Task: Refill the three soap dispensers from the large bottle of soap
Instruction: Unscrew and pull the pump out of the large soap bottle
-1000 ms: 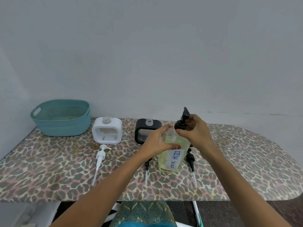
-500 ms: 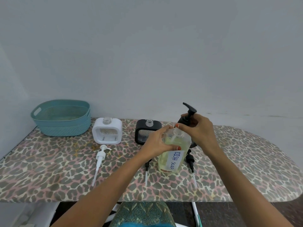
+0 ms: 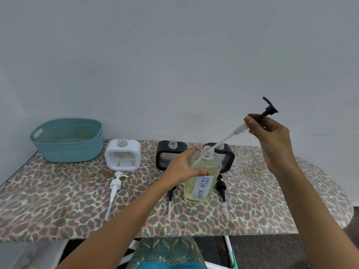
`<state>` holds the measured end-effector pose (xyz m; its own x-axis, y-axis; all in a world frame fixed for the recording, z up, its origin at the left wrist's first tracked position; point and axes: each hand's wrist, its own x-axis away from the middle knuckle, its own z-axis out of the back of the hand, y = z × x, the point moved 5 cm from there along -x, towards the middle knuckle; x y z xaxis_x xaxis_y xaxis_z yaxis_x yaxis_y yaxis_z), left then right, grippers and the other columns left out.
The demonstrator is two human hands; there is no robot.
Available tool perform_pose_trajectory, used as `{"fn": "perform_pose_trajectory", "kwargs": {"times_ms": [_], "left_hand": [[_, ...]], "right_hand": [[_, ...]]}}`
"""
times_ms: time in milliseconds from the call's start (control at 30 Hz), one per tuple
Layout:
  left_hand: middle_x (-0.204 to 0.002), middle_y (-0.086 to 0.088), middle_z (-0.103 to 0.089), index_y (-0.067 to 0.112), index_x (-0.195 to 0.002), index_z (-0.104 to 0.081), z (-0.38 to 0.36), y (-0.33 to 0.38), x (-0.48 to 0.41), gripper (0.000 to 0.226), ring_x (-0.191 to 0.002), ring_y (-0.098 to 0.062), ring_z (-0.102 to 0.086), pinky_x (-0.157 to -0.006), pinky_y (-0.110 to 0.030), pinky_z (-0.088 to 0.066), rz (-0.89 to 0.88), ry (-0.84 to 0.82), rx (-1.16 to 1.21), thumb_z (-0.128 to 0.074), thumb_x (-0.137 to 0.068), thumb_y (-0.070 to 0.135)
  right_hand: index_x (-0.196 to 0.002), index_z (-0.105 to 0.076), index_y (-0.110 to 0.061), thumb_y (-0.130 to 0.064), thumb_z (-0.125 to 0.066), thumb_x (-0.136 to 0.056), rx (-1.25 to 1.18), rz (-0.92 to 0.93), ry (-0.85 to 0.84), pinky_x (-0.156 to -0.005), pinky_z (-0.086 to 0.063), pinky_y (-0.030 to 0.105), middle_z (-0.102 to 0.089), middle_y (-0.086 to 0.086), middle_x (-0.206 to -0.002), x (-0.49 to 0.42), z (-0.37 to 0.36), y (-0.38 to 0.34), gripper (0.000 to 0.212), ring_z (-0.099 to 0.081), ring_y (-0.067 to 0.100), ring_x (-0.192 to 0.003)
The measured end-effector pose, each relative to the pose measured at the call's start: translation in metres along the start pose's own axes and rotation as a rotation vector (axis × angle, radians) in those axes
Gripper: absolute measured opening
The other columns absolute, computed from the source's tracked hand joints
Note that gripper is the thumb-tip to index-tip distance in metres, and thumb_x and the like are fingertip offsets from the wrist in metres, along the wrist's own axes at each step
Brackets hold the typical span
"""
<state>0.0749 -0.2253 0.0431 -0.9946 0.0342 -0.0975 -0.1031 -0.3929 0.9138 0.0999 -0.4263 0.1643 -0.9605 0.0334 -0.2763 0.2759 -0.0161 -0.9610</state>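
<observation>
Left hand: fingers and thumb wrapped round the shoulder of the large bottle, steadying it upright on the counter.
Right hand: fingertips pinched on the collar of the bottle pump, which is lifted up and to the right at a tilt.
Dip tube: slants down from the pump with its tip inside the bottle's open neck. It looks thin and bendy and is probably coated in soap, so it may drip.
Large bottle: near the front middle of the counter. It is clear with pale yellow soap most of the way up and a label reading "DISH SOAP".
Handling: likely heavy when this full, stiff-walled, and slick if soap runs down. Best held round the body at the label, with support under the base when tipping.
Loose pumps: white pump, left black pump and right black pump lie flat. The black ones are just beside the bottle's base and could easily be knocked.
Dispensers: white dispenser, black dispenser and second black dispenser stand in a row behind. Their narrow necks are open, and the last is partly hidden by the bottle.
Basket: teal, far left by the wall, well apart.
</observation>
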Motion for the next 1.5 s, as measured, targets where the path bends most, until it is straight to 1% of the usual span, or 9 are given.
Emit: {"fn": "perform_pose_trajectory", "kwargs": {"times_ms": [100, 167, 400, 567, 667, 900, 1033, 1267, 1500], "left_hand": [[-0.121, 0.010, -0.059, 0.029, -0.125, -0.047, -0.001, -0.001, -0.001, 0.074, -0.106, -0.003, -0.056, -0.082, -0.012, -0.045, 0.002, -0.001, -0.003, -0.082, -0.060, 0.035], [-0.123, 0.010, -0.058, 0.029, -0.125, -0.046, -0.001, -0.001, -0.001, 0.074, -0.110, -0.005, -0.054, -0.087, -0.020, -0.044, 0.005, 0.002, -0.003, -0.083, -0.060, 0.035], [-0.113, 0.016, -0.060, 0.034, -0.123, -0.045, -0.001, -0.001, -0.002, 0.074, -0.093, 0.014, -0.053, -0.069, 0.000, -0.041, 0.001, 0.000, -0.007, -0.083, -0.059, 0.037], [-0.116, 0.013, -0.060, 0.036, -0.122, -0.045, -0.001, -0.002, -0.003, 0.073, -0.103, 0.002, -0.056, -0.077, -0.009, -0.041, 0.009, 0.002, -0.016, -0.083, -0.060, 0.035], [-0.110, 0.018, -0.060, 0.039, -0.118, -0.044, -0.001, -0.001, -0.001, 0.070, -0.095, 0.013, -0.054, -0.071, -0.004, -0.043, 0.006, -0.001, -0.009, -0.083, -0.060, 0.034], [-0.105, 0.019, -0.060, 0.043, -0.112, -0.043, 0.000, 0.000, 0.000, 0.065, -0.092, 0.017, -0.053, -0.070, -0.003, -0.043, 0.018, -0.003, -0.002, -0.083, -0.062, 0.030], [-0.114, 0.013, -0.061, 0.036, -0.118, -0.045, 0.000, 0.000, 0.000, 0.067, -0.100, 0.006, -0.056, -0.079, -0.011, -0.043, 0.019, -0.005, 0.018, -0.082, -0.063, 0.028], [-0.110, 0.016, -0.060, 0.042, -0.113, -0.042, 0.000, 0.002, 0.001, 0.066, -0.099, 0.007, -0.055, -0.073, -0.004, -0.042, 0.028, -0.002, 0.016, -0.082, -0.063, 0.028], [-0.114, 0.014, -0.058, 0.035, -0.122, -0.043, 0.000, 0.004, 0.001, 0.070, -0.103, 0.001, -0.053, -0.083, -0.014, -0.040, 0.028, 0.000, 0.020, -0.082, -0.064, 0.028]], "right_hand": [[-0.089, -0.069, -0.023, -0.030, -0.070, -0.075, -0.021, -0.011, 0.012, -0.085, -0.046, 0.022, -0.067, -0.010, -0.085, -0.001, 0.007, -0.003, 0.016, -0.058, 0.003, -0.080], [-0.087, -0.069, -0.024, -0.030, -0.070, -0.075, -0.026, -0.010, 0.015, -0.086, -0.047, 0.023, -0.067, -0.010, -0.084, -0.001, 0.010, -0.004, 0.014, -0.058, 0.004, -0.080], [-0.088, -0.069, -0.023, -0.025, -0.070, -0.077, -0.049, 0.018, 0.034, -0.084, -0.049, 0.021, -0.068, -0.010, -0.085, 0.001, 0.018, -0.014, 0.011, -0.060, 0.000, -0.081], [-0.089, -0.069, -0.021, -0.025, -0.070, -0.077, -0.070, 0.039, 0.041, -0.085, -0.048, 0.021, -0.068, -0.010, -0.086, -0.001, 0.027, -0.024, 0.013, -0.059, 0.002, -0.083], [-0.091, -0.069, -0.019, -0.024, -0.070, -0.077, -0.090, 0.045, 0.044, -0.082, -0.048, 0.020, -0.068, -0.009, -0.088, -0.002, 0.033, -0.026, 0.015, -0.060, 0.003, -0.084], [-0.097, -0.068, -0.014, -0.020, -0.069, -0.079, -0.135, 0.055, 0.071, -0.078, -0.047, 0.017, -0.068, -0.008, -0.089, -0.003, 0.041, -0.031, 0.019, -0.060, 0.001, -0.085], [-0.098, -0.068, -0.014, -0.020, -0.068, -0.081, -0.152, 0.082, 0.085, -0.076, -0.048, 0.014, -0.067, -0.007, -0.089, -0.003, 0.047, -0.038, 0.018, -0.060, 0.001, -0.084], [-0.093, -0.068, -0.018, -0.023, -0.067, -0.079, -0.196, 0.098, 0.105, -0.077, -0.049, 0.012, -0.069, -0.009, -0.088, -0.002, 0.060, -0.042, 0.015, -0.063, 0.001, -0.089], [-0.089, -0.069, -0.020, -0.033, -0.070, -0.069, -0.206, 0.094, 0.115, -0.078, -0.048, 0.013, -0.070, -0.010, -0.085, -0.002, 0.062, -0.036, 0.023, -0.062, 0.003, -0.090]]}}
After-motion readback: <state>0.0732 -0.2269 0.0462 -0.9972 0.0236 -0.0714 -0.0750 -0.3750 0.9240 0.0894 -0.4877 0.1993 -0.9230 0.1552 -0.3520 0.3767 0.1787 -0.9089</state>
